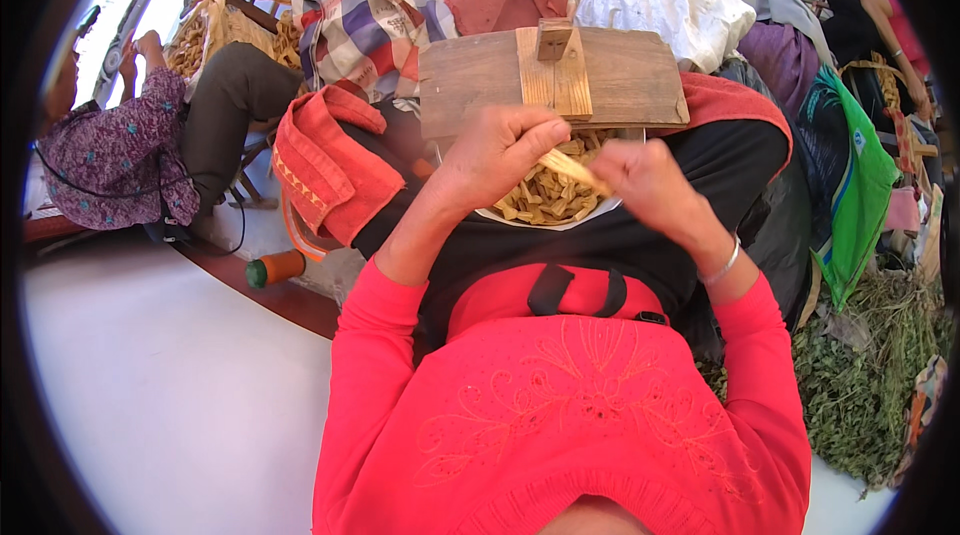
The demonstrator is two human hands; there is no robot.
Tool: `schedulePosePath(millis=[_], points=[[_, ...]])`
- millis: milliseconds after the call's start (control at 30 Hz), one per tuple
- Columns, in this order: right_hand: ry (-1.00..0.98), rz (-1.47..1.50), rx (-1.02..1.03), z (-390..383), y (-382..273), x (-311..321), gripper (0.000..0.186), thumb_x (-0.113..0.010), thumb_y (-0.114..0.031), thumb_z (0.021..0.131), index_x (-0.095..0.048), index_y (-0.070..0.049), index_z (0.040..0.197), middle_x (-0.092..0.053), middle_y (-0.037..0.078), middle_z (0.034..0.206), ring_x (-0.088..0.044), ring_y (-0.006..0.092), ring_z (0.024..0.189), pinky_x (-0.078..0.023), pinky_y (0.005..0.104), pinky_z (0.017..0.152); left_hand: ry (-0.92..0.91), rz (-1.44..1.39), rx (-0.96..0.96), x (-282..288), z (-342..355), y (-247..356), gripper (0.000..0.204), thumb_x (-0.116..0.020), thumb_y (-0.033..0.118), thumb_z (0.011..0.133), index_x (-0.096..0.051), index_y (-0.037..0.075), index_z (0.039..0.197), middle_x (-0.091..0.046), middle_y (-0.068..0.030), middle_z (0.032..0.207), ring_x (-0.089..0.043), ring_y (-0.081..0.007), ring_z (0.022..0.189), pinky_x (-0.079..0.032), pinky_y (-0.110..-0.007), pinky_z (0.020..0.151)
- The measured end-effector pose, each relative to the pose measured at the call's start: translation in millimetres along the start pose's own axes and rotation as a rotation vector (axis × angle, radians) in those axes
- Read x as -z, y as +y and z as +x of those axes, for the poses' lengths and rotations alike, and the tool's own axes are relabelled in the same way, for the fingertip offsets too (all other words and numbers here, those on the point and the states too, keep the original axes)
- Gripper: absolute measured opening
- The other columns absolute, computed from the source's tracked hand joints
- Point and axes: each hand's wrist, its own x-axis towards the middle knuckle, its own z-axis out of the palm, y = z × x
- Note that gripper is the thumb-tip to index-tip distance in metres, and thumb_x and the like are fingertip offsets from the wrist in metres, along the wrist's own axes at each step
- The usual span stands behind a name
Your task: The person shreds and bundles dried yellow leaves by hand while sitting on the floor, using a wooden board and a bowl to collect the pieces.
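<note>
My left hand is closed, thumb uppermost, on one end of a pale yellow dried strip. My right hand, smeared a little by motion, closes round the other end of it. Both hands hover over a white-rimmed bowl in my lap. Yellow-brown dried pieces fill the bowl. Just beyond, a wooden board with a lighter crosspiece and a small upright block covers the bowl's far side.
Red towels drape over my knees. An orange-and-green spool lies at left, near a seated person. Checked cloth and a white sack sit beyond the board. A green bag and dried plants lie at right.
</note>
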Motion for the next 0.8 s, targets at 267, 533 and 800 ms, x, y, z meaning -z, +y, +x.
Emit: schedulePosePath(millis=[267, 533, 800], points=[[0.373, 0.564, -0.029, 13.1, -53.1, -1.5, 0.015, -0.058, -0.007, 0.090, -0.068, 0.001, 0.099, -0.066, 0.002, 0.074, -0.058, 0.0054, 0.065, -0.046, 0.0226, 0.057, 0.035, -0.471, -0.089, -41.1, 1.0, 8.2, 0.023, -0.051, 0.019, 0.095, -0.058, -0.001, 0.104, -0.052, 0.0015, 0.069, -0.046, -0.0061, 0.062, -0.038, -0.022, 0.055], [0.581, -0.361, 0.054, 29.9, 5.4, -28.5, 0.013, -0.061, -0.014, 0.083, -0.069, -0.014, 0.093, -0.062, 0.008, 0.070, -0.060, 0.0300, 0.062, -0.046, 0.0360, 0.053, -0.043, -0.755, 0.245, -51.8, 15.5, -46.1, 0.019, -0.055, 0.016, 0.093, -0.053, 0.009, 0.111, -0.045, 0.0034, 0.069, -0.033, -0.0027, 0.050, -0.026, -0.018, 0.043], [0.422, -0.459, 0.025, 19.5, 29.7, -35.5, 0.021, -0.061, -0.023, 0.085, -0.060, -0.008, 0.071, -0.058, 0.004, 0.067, -0.059, 0.0267, 0.064, -0.045, 0.0356, 0.056, 0.251, 0.509, -0.182, -46.3, 7.3, -82.8, 0.007, -0.057, 0.010, 0.087, -0.059, 0.006, 0.093, -0.058, -0.0108, 0.070, -0.057, -0.0232, 0.059, -0.043, -0.031, 0.052]])
